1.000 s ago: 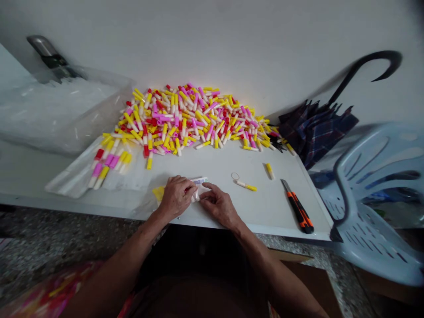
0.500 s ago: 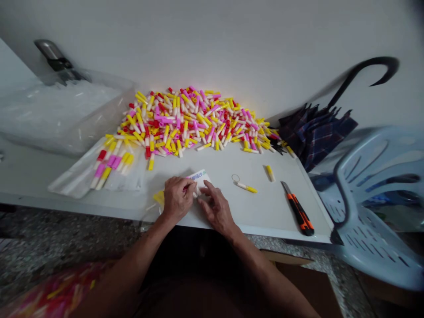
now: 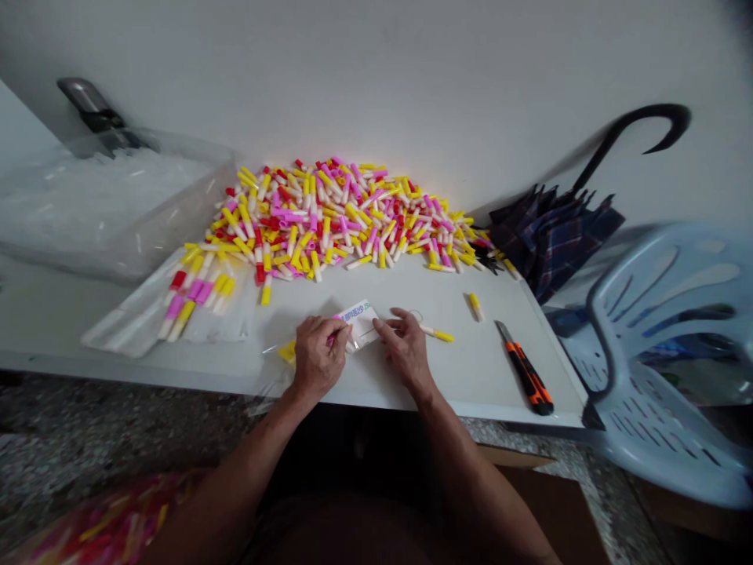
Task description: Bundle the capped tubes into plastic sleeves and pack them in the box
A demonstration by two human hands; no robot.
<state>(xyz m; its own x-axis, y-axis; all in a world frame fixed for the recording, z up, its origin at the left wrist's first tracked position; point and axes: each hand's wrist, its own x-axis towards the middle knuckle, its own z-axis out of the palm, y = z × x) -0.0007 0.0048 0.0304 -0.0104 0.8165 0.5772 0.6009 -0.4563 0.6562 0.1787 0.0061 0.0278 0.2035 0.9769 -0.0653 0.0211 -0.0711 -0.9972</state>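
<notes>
My left hand [image 3: 318,353] is closed on a clear plastic packet [image 3: 278,373] with a white printed card [image 3: 360,320] at its right end. Something yellow shows through the packet left of the hand, and a bit of pink shows by the fingertips. At the card's right edge is my right hand [image 3: 405,345], fingers apart and half curled, its thumb close to or touching the edge. Just beyond it lies a yellow-and-white tube [image 3: 436,334] with a thin ring, partly hidden by the fingers.
A large heap of yellow, pink, red and white tubes [image 3: 341,216] lies along the wall. Filled clear bags [image 3: 197,302] and a big plastic sack [image 3: 118,212] are left. To the right are a loose tube [image 3: 475,306], utility knife [image 3: 523,369], folded umbrella [image 3: 556,235] and blue chair [image 3: 664,353].
My right hand has moved right, from over the card to its right edge, uncovering more of the print. My left hand keeps its grip. The view has shifted slightly.
</notes>
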